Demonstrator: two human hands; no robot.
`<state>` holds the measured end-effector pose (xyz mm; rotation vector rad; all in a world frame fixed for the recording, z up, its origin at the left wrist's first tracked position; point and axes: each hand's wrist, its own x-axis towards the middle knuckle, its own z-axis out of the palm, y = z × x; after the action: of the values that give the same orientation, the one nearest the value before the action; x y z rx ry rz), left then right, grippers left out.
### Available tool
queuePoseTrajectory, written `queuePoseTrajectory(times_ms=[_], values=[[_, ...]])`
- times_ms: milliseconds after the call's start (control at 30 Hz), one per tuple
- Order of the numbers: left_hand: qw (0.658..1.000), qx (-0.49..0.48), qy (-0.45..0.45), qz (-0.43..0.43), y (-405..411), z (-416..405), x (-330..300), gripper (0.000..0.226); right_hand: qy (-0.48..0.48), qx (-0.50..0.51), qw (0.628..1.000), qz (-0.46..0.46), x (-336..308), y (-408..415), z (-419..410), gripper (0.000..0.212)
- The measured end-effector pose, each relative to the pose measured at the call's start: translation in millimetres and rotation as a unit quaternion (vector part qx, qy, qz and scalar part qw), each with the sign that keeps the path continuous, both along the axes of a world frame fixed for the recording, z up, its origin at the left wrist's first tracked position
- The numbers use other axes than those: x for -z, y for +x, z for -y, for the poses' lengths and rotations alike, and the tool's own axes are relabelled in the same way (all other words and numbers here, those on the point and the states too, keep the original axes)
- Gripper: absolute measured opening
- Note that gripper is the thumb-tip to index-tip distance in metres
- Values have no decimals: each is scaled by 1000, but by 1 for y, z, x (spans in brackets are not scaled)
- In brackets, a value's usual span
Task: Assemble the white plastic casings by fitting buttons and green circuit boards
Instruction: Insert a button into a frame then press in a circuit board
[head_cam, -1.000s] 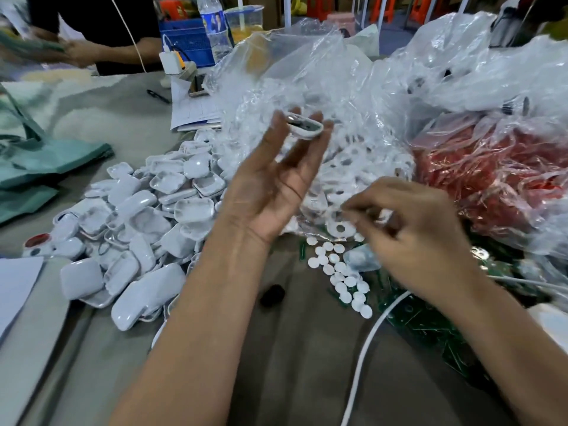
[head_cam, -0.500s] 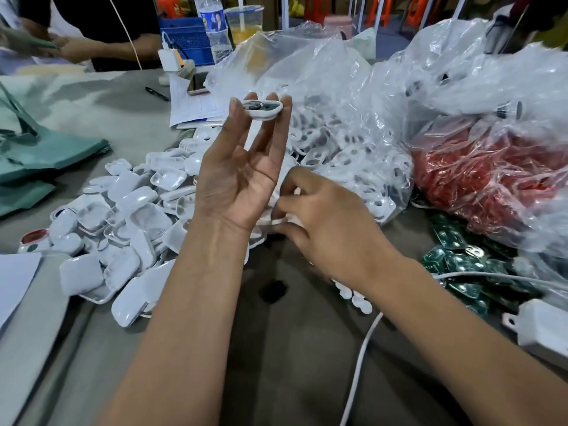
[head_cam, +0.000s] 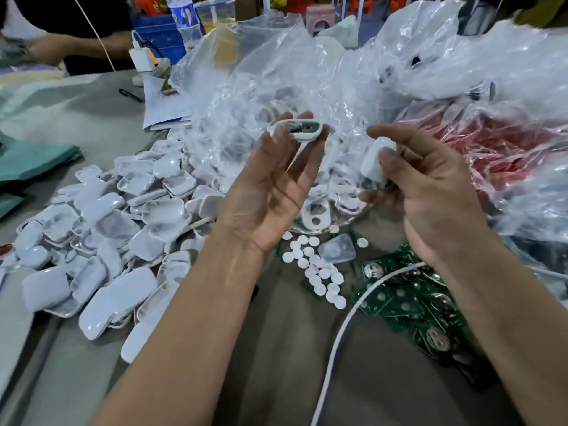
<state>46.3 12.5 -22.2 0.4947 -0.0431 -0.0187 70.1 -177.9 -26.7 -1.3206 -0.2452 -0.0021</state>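
My left hand (head_cam: 270,182) is raised, palm toward me, and pinches a white casing half (head_cam: 302,130) between thumb and fingertips; a board shows inside its open face. My right hand (head_cam: 430,192) holds a second white casing half (head_cam: 376,161) upright, thumb pressed on it. Below, several round white buttons (head_cam: 313,272) lie scattered on the table. Green circuit boards (head_cam: 408,302) lie in a heap at the lower right. A big pile of white casings (head_cam: 116,229) covers the table to the left.
A clear plastic bag (head_cam: 276,87) with more white parts stands behind my hands, a bag of red parts (head_cam: 507,155) to the right. A white cable (head_cam: 341,333) crosses the grey table (head_cam: 292,379). Another person (head_cam: 76,47) works at the far left; bottle, papers and pen lie there.
My right hand has come up from the table beneath the left hand, now holding a white casing half. My left hand with its casing sits lower and further right in view.
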Motion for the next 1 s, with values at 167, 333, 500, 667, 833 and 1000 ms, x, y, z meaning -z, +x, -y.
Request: queuePoseTrajectory(times_ms=[167, 333, 500, 667, 833, 1000], values=[[999, 9, 46, 7, 4, 8, 11, 55, 8, -6, 1000, 18, 0, 0, 4, 27], [997, -15, 81, 2, 6, 6, 16, 27, 54, -57, 997, -11, 2, 5, 3, 22], [990, -12, 136, 45, 6, 7, 17, 33, 121, -129, 983, -40, -2, 3, 3, 26], [986, -5, 151, 73, 7, 9, 17, 39, 180, -131, 971, -92, -7, 1, 2, 28], [978, 0, 178, 106, 5, 12, 17, 40, 219, -132, 961, -108, -10, 0, 2, 28], [972, -20, 209, 108, 4, 16, 19, 37, 215, -108, 965, -105, -10, 0, 3, 30]])
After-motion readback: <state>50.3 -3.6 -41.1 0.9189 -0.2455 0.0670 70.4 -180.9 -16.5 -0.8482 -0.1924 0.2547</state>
